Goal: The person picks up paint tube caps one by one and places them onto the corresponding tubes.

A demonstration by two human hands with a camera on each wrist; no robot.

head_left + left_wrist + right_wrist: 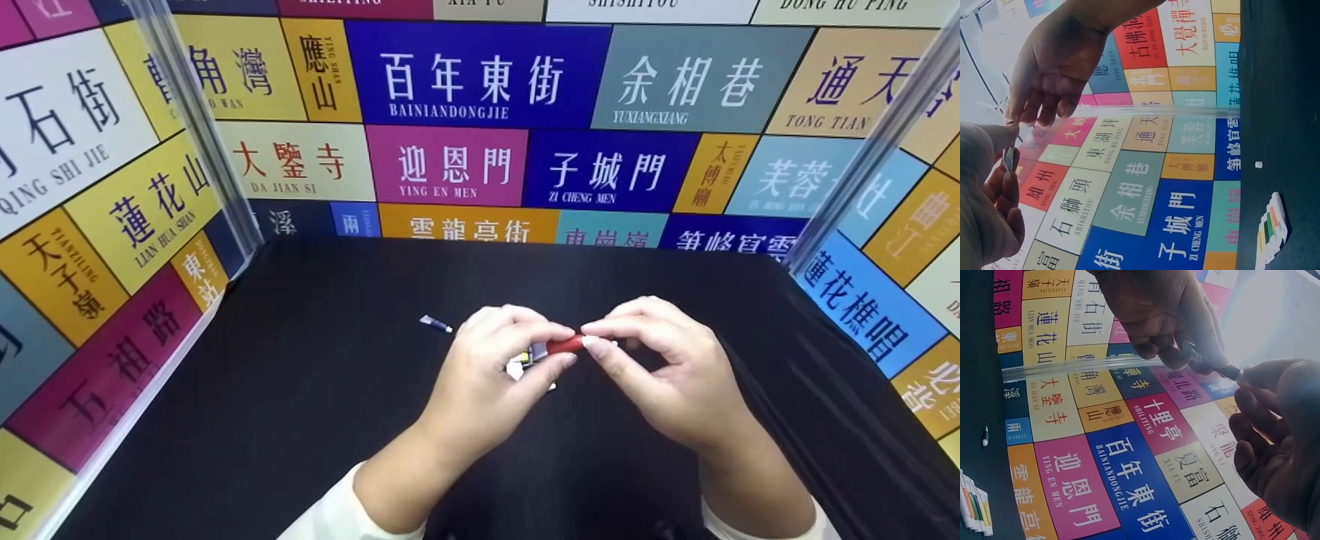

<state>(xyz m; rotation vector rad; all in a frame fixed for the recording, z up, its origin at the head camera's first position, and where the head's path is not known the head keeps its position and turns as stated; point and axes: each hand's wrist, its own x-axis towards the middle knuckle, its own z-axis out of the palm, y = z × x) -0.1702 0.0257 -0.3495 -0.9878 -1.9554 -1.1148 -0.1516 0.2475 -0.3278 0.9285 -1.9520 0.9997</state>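
A small red paint tube (564, 345) is held up between the two hands in the head view. My left hand (499, 367) pinches its body with thumb and fingers, and the crimped flat end shows beside the palm in the left wrist view. At the tube's other end, the thumb and index finger of my right hand (667, 367) pinch the tip; those fingertips hide it. Several more paint tubes (1271, 230), white with colour bands, lie side by side on the black table, partly behind my left hand in the head view.
A single dark blue paint tube (435, 323) lies apart on the black tablecloth (315, 390), left of the hands. One small white piece (1258, 165) sits near the row of tubes. Panels with coloured street-name signs (480, 75) enclose the table, with clear corner strips (217, 142).
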